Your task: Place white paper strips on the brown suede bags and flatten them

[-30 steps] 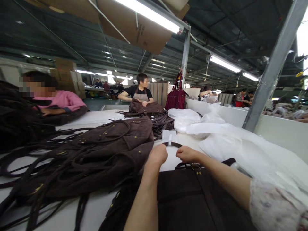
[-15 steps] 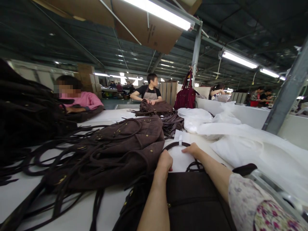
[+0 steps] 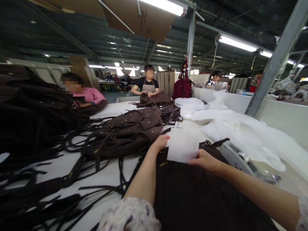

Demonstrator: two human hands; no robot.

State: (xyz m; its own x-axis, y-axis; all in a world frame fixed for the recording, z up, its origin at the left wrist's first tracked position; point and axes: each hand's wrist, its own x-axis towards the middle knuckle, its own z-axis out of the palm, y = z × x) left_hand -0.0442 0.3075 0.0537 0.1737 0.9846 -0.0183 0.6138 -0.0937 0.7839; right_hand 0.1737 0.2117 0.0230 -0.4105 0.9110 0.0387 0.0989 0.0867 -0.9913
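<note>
A dark brown bag (image 3: 187,192) lies in front of me on the white table. A thin white sheet (image 3: 183,146) hangs from its dark handle (image 3: 165,131) by a small white tab (image 3: 176,124) and covers most of that handle. My left hand (image 3: 159,143) is closed around the handle's left side, its thumb at the sheet's left edge; its other fingers are partly hidden. With thumb and fingers, my right hand (image 3: 205,160) pinches the lower right corner of the sheet, just above the bag.
Another brown bag (image 3: 130,131) with long straps lies left, beside a tall dark pile (image 3: 31,112). White plastic wrapping (image 3: 235,128) and a grey device (image 3: 240,157) are at right. Two co-workers handle brown bags across the table. A maroon bag (image 3: 182,88) hangs from a post.
My right hand has moved from the handle down to the sheet's lower right corner. The sheet now faces me in front of the handle. The view has turned slightly right.
</note>
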